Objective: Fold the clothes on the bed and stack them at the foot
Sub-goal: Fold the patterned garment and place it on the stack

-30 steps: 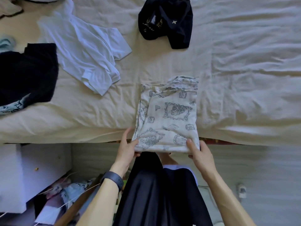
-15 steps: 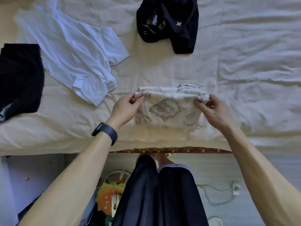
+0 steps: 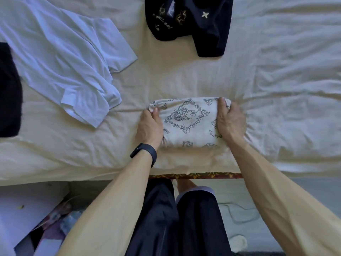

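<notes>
A cream garment with dark line prints (image 3: 188,124) lies folded into a small rectangle on the cream bed sheet (image 3: 276,85), close to the near edge. My left hand (image 3: 150,126) grips its left edge, thumb on top of the fabric. My right hand (image 3: 230,122) grips its right edge, fingers curled over the far right corner. Unfolded on the bed lie a white T-shirt (image 3: 64,58) at the left, a black garment with star marks (image 3: 191,24) at the top, and another black garment (image 3: 9,89) at the far left.
The bed's near edge shows a patterned strip (image 3: 195,176) just above my dark trousers (image 3: 175,218). A white box (image 3: 24,206) and loose clutter sit on the floor at lower left. A cable (image 3: 239,213) lies on the floor at the right.
The printed garment's near half was lifted and folded over towards the far side, halving it. Both hands then moved from the fold's far edge to the sides of the bundle.
</notes>
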`<state>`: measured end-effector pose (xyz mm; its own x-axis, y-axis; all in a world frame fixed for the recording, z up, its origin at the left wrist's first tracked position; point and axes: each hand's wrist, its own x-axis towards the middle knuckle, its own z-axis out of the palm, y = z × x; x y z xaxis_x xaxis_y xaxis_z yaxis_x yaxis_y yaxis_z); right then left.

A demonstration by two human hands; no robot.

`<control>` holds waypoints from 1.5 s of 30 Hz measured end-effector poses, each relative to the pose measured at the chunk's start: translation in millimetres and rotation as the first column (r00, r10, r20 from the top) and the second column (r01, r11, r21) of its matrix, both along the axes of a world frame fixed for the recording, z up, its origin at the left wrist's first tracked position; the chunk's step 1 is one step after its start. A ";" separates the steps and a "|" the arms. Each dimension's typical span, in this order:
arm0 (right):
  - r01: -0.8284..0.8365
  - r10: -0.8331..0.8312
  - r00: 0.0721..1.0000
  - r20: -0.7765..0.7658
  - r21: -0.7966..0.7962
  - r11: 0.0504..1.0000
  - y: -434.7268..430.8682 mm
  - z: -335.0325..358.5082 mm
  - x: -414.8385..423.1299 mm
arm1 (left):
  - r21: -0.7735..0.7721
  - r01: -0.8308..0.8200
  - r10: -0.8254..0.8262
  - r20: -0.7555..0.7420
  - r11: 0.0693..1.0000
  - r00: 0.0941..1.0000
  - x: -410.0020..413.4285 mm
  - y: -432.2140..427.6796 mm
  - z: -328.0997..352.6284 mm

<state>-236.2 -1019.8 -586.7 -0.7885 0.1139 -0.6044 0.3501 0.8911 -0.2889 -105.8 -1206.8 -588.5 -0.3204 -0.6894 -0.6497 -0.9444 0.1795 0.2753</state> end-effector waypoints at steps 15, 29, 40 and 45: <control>0.416 -0.205 0.850 0.485 -0.380 0.826 35.9 44.4 -1.4 | 0.629 -0.356 0.532 -0.109 0.691 0.840 26.2 -21.5 12.0; 0.456 -0.223 0.872 0.436 -0.559 0.692 57.6 53.6 3.0 | 0.696 -0.194 0.521 -0.294 0.691 0.801 -2.4 -30.4 40.4; 0.295 -0.401 0.913 0.073 -0.797 0.527 185.2 266.1 12.9 | 0.571 0.264 0.242 -0.658 0.777 0.713 -77.1 73.3 259.6; 0.185 -0.547 0.830 -0.113 -0.868 0.460 270.1 386.5 30.3 | 0.461 0.484 0.124 -0.807 0.744 0.577 -102.1 158.5 396.1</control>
